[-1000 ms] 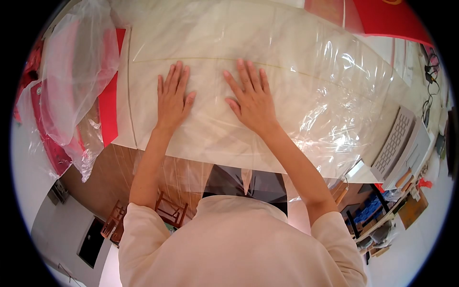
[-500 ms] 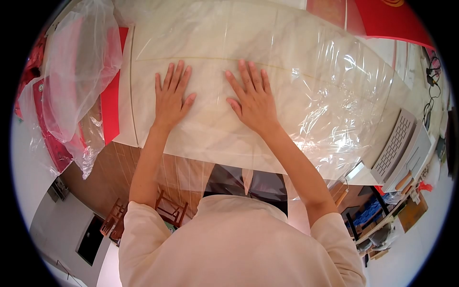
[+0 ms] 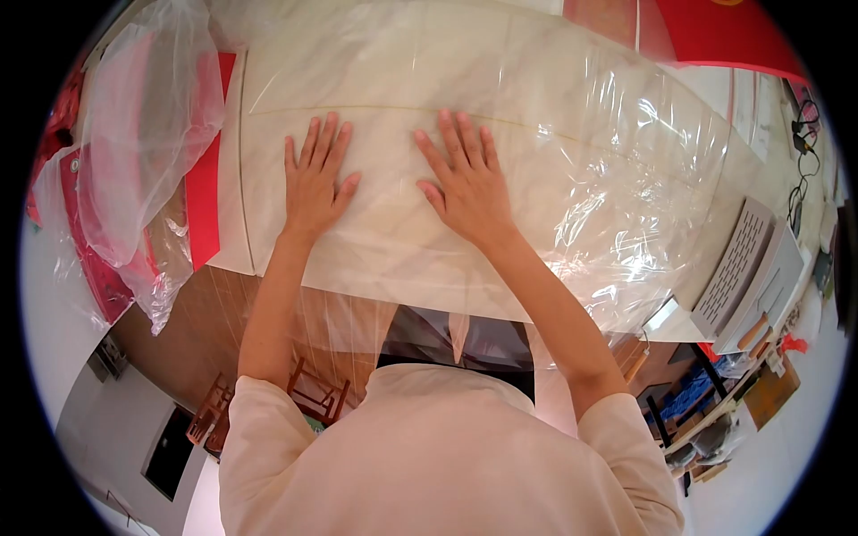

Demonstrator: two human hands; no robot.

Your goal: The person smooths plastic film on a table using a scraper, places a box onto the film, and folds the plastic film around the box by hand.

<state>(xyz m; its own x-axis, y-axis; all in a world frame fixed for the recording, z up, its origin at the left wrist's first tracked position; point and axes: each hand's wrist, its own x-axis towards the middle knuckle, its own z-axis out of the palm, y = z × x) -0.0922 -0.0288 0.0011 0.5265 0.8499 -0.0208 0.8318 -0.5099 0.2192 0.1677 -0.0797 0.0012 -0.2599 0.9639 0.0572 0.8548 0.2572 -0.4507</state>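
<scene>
Both palms face down on a clear plastic sheet [image 3: 626, 192] spread over a cream, marble-patterned tabletop [image 3: 375, 40]. My left hand [image 3: 315, 189] rests toward the left part of the sheet, fingers stretched out and a little apart. To its right lies my right hand [image 3: 469, 188], also flat, with fingers spread and thumb out to the side. Neither hand holds anything. Just beyond the fingertips a thin yellowish line [image 3: 375, 108] runs across the surface. The sheet is wrinkled and shiny on the right, and its near part hangs over the table's front edge.
Crumpled translucent plastic [image 3: 147, 125] covers red material [image 3: 204, 205] at the left. A slotted light-coloured panel [image 3: 733, 263] stands at the right edge, with a wooden-handled scraper [image 3: 636, 366] nearby. Black cables [image 3: 804, 143] lie far right; a red sheet [image 3: 724, 31] is at the back.
The whole view has shifted slightly, so everything sits a little further left. Both hands stay flat on the plastic sheet, with hardly any movement over it.
</scene>
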